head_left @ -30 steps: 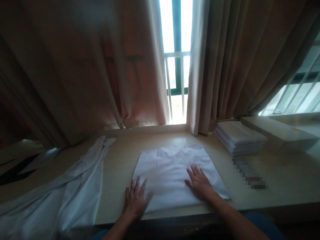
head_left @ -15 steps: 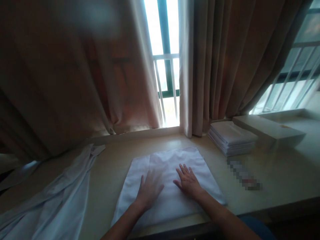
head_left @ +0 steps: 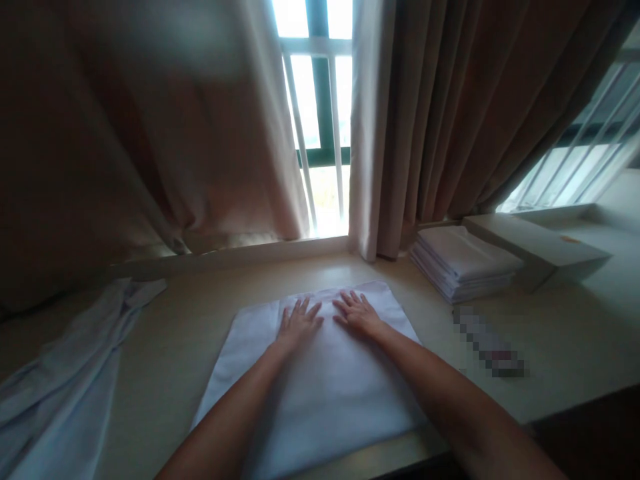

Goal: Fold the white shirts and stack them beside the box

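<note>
A folded white cloth [head_left: 330, 393] lies flat on the pale tabletop in front of me. My left hand [head_left: 300, 323] rests palm down on its far part, fingers spread. Close beside it, my right hand [head_left: 357, 313] also lies flat on the cloth near the far edge, with its fingers apart. Neither hand grips anything. Slight creases show in the fabric around the fingertips.
A stack of folded white cloths [head_left: 465, 260] stands at the back right, beside a long pale box [head_left: 545, 247]. A pixelated item [head_left: 490, 343] lies on the table [head_left: 565, 347]. Loose white fabric [head_left: 75, 373] spreads at the left. Curtains [head_left: 425, 120] hang behind.
Both hands have slid forward over the cloth toward its far edge and come closer together. My view has shifted slightly; the cloth stays flat.
</note>
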Action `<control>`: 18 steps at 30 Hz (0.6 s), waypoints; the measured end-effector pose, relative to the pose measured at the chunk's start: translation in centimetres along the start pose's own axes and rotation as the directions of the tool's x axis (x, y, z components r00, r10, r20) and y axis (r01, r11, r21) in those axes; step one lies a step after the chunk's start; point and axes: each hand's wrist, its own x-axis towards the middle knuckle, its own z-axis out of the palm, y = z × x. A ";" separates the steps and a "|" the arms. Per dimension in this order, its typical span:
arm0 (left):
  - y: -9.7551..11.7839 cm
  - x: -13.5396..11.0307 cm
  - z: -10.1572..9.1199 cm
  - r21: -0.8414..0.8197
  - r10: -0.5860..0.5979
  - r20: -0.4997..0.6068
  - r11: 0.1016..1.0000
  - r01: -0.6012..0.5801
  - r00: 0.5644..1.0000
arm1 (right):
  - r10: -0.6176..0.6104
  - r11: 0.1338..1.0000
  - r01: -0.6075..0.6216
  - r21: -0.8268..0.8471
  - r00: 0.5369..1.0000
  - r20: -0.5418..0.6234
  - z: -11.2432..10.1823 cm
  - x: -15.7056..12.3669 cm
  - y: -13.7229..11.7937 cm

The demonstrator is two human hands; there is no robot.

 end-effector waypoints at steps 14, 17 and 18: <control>-15.3 -3.4 -3.1 -0.453 -0.654 0.054 0.658 0.602 0.755 | 0.709 0.698 -0.652 0.297 0.687 -0.159 -3.8 -7.2 11.2; -14.0 -5.2 -3.4 -0.554 -0.638 0.101 0.602 0.576 0.764 | 0.727 0.659 -0.647 0.384 0.679 -0.102 -3.7 -7.4 10.7; -13.6 -5.7 -3.5 -0.593 -0.640 0.100 0.576 0.562 0.762 | 0.729 0.645 -0.638 0.421 0.679 -0.088 -3.7 -7.4 10.6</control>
